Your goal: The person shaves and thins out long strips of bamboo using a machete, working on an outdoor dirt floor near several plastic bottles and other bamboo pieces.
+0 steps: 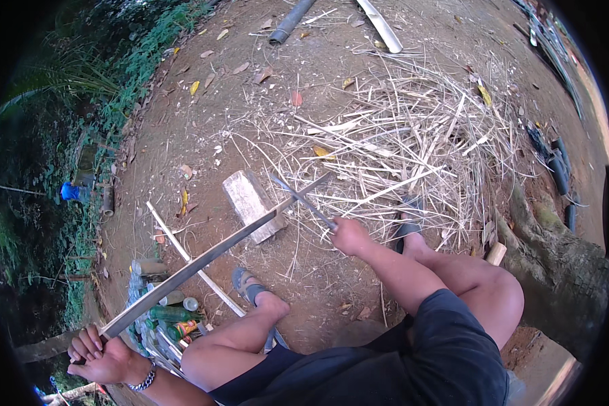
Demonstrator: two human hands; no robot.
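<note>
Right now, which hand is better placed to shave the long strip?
Probably the right hand: it grips the knife, whose blade crosses the strip. The left hand holds one end of the strip.

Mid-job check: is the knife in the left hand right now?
No, the left hand grips the long strip, while the right hand holds the knife.
</note>
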